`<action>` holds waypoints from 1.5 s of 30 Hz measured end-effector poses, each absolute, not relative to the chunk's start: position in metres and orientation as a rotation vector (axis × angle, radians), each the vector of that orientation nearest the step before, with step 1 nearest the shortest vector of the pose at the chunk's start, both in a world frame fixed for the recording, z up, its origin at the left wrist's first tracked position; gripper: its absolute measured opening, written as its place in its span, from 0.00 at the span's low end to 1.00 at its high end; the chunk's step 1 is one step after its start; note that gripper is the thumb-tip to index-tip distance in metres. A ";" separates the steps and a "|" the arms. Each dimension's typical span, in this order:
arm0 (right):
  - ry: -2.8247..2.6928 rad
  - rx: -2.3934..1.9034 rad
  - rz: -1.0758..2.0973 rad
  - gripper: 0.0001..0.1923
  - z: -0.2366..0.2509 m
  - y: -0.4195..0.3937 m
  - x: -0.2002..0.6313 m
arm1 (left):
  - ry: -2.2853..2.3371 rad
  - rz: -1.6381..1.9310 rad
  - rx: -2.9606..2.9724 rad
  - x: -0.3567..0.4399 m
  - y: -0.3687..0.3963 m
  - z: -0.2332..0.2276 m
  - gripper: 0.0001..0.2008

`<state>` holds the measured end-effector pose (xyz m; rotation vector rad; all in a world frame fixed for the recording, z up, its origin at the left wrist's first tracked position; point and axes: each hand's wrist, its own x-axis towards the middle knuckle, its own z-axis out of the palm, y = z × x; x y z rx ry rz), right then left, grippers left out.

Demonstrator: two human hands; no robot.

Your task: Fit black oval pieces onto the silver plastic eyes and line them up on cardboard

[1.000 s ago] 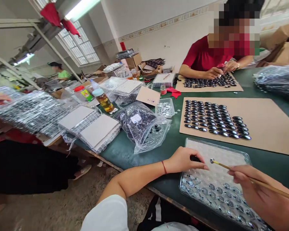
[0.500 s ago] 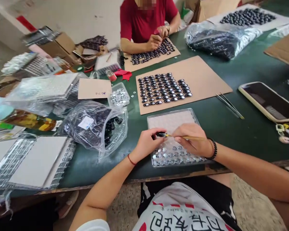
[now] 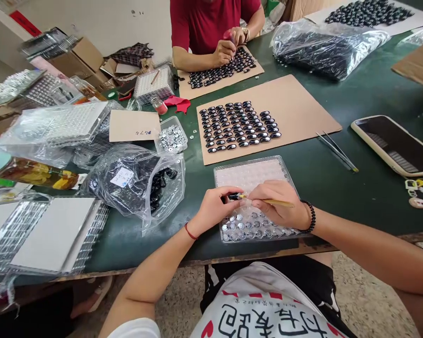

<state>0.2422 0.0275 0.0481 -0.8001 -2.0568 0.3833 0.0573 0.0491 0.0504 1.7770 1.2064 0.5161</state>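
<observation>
the green table (image 3: 338,183) carries everything here. at about 12 o'clock from the hands lies a brown cardboard sheet (image 3: 296,112) with rows of glossy black oval pieces (image 3: 238,124) laid out on it. at 9 to 10 o'clock sits a clear plastic bag (image 3: 134,185) with more black pieces spilling toward its mouth. far at 3 o'clock a phone (image 3: 395,143) lies face up, and between it and the cardboard rest thin tweezers (image 3: 334,150). across the table, at 12 o'clock, a person in a red shirt (image 3: 204,23) works over another sheet of black pieces.

directly under the hands is a clear blister tray (image 3: 246,176), its near rows filled with small shiny domed stones (image 3: 254,225), its far rows bare. the left hand (image 3: 215,211) pinches one small black oval piece (image 3: 233,196) between thumb and forefinger, held just above the tray's middle. the right hand (image 3: 280,209) has its grip pressed together around a thin wooden stick (image 3: 278,202), whose tip meets the black piece at 9 o'clock from that hand.

the black piece looks light, hard and glossy, so likely slippery; pinching its edges rather than its polished face seems the safer hold. the stick looks light and stiff, best held near its middle like a pen. the tray looks like thin, flexible plastic and would probably bend if lifted by one corner.
</observation>
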 end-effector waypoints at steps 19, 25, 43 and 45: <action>-1.627 -0.888 0.842 0.10 0.041 0.027 0.243 | 1.126 0.646 1.689 0.055 0.045 0.051 0.15; -1.610 -0.879 0.812 0.10 0.041 0.027 0.239 | 1.140 0.672 1.713 0.054 0.043 0.052 0.14; -1.643 -0.804 0.645 0.10 0.047 0.023 0.247 | 0.944 1.094 0.615 0.006 0.110 0.050 0.05; -1.667 -0.799 0.627 0.10 0.048 0.024 0.247 | 0.940 1.020 0.660 0.020 0.095 0.047 0.09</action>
